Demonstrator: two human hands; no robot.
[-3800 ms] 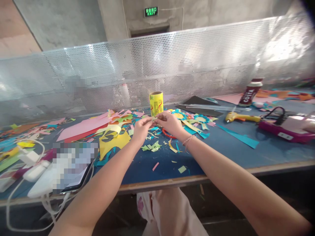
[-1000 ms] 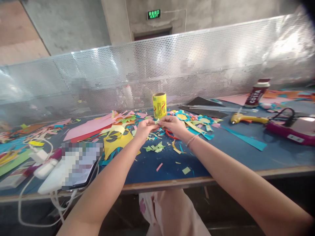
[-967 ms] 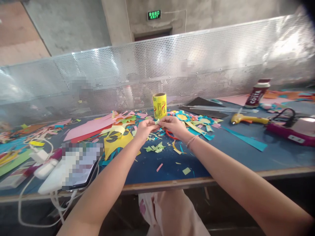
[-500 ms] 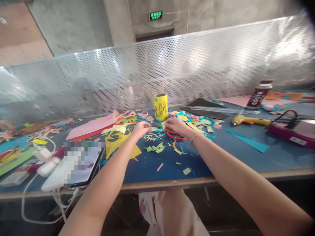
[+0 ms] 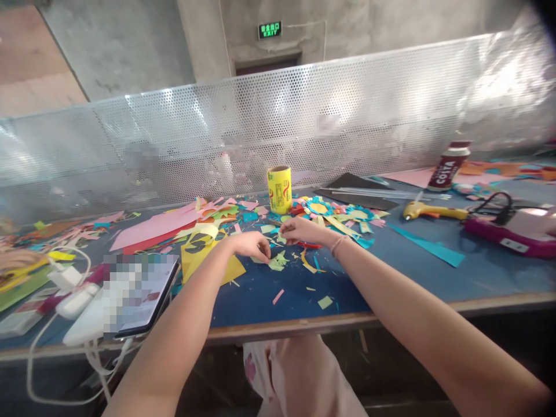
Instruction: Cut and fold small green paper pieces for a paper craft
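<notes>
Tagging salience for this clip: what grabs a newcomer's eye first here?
The litter of coloured paper scraps across the blue table, with the left hand and right hand low beside a small green pile mid-table. Behind them a yellow roll stands upright before the shiny perforated metal screen; a yellow glue gun lies to the right.

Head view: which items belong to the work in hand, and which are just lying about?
In hand:
- left hand, down at the green scraps
- right hand, at a small pale paper bit; grip unclear

Lying about:
- yellow roll
- paper flowers
- pink sheet
- glue gun
- bottle
- tablet
</notes>
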